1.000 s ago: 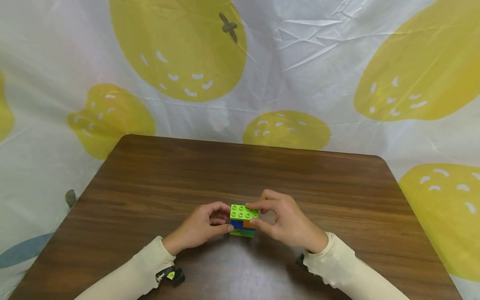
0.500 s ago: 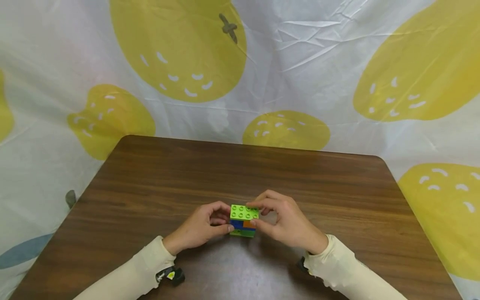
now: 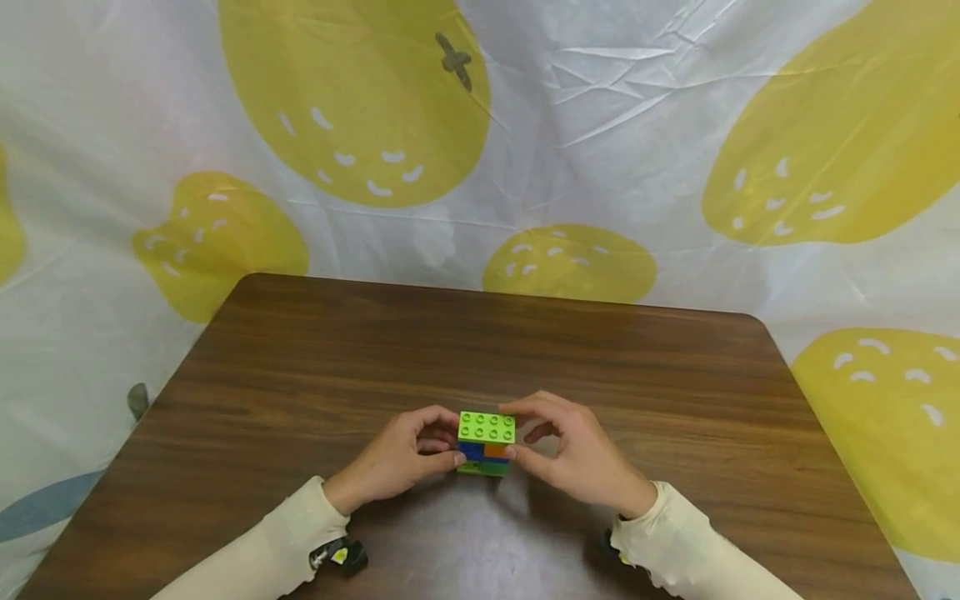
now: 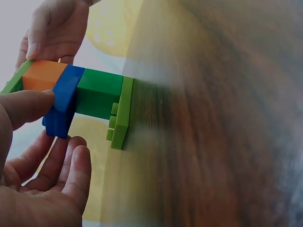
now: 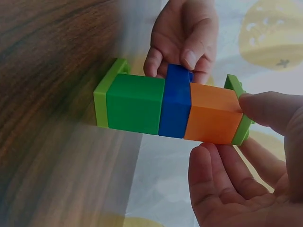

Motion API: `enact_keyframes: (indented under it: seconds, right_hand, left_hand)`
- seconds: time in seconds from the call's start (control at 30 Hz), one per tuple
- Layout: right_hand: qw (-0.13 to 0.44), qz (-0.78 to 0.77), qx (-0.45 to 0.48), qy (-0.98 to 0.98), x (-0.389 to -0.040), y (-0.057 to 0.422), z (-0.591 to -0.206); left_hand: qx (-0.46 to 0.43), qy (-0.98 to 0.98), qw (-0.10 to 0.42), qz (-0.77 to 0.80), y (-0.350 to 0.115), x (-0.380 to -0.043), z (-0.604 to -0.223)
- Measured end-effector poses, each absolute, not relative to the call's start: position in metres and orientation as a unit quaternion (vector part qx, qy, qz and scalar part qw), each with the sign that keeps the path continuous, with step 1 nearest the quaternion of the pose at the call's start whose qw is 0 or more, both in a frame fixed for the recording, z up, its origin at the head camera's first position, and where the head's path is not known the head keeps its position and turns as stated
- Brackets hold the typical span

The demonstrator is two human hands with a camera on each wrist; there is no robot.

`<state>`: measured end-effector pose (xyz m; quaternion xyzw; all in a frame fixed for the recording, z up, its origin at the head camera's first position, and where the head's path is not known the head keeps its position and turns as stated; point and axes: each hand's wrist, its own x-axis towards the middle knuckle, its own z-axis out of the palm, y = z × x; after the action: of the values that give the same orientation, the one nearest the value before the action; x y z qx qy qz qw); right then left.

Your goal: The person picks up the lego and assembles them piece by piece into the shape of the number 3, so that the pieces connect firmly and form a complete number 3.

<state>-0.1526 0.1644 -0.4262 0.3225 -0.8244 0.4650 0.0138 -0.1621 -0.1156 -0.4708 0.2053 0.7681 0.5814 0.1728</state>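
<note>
A stack of toy building bricks stands upright on the table. From the bottom it has a light green plate (image 4: 124, 113), a green brick (image 5: 135, 104), a blue brick (image 5: 175, 101) jutting to the left, an orange brick (image 5: 213, 113) and a light green top plate (image 3: 486, 427). My left hand (image 3: 397, 454) pinches the blue brick, thumb in front and fingers behind. On the right side, my right hand (image 3: 573, 454) holds the top plate's right end, its thumb at the front corner and index finger at the back corner. The right hand's lower fingers lie near the orange brick.
The brown wood-grain table (image 3: 360, 350) extends behind and to both sides of the hands. A white cloth with yellow fruit prints (image 3: 525, 167) hangs beyond its far edge. Dark wrist-worn devices sit under both sleeves.
My right index finger has slid back off the studs to the plate's right rear corner, and the right thumb has shifted slightly outward. The left hand keeps its hold on the stack.
</note>
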Motion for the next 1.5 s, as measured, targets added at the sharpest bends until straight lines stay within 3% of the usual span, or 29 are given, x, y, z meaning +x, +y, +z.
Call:
enact_keyframes:
  seconds: [1.5]
  right_hand:
    - [-0.060, 0.560, 0.250, -0.788, -0.150, 0.163, -0.460]
  left_hand:
    - [0.206, 0.764, 0.174, 0.587, -0.117, -0.160, -0.472]
